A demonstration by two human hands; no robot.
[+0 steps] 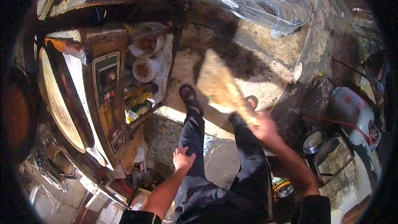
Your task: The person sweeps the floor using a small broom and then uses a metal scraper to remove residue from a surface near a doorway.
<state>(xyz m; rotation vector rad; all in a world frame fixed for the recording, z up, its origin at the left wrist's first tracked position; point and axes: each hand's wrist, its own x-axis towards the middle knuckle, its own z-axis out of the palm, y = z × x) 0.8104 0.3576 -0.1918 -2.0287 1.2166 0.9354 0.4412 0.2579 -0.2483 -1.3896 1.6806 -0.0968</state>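
My right hand (pixel 263 126) grips the narrow end of a flat, tan hand fan (pixel 217 81), blurred as if in motion. The fan's broad end spreads above the floor between my sandalled feet. What it is made of I cannot tell. My left hand (pixel 184 158) rests on the left knee of my dark trousers (pixel 199 161), its fingers spread and holding nothing.
A large wire-guarded electric fan (pixel 264 0) stands ahead. On the left are a machine with a control panel (pixel 107 77), a white tub (pixel 146 70) and several yellow-capped bottles (pixel 136 109). At right are a plastic jerrycan (pixel 351 109) and a round metal container (pixel 314 142).
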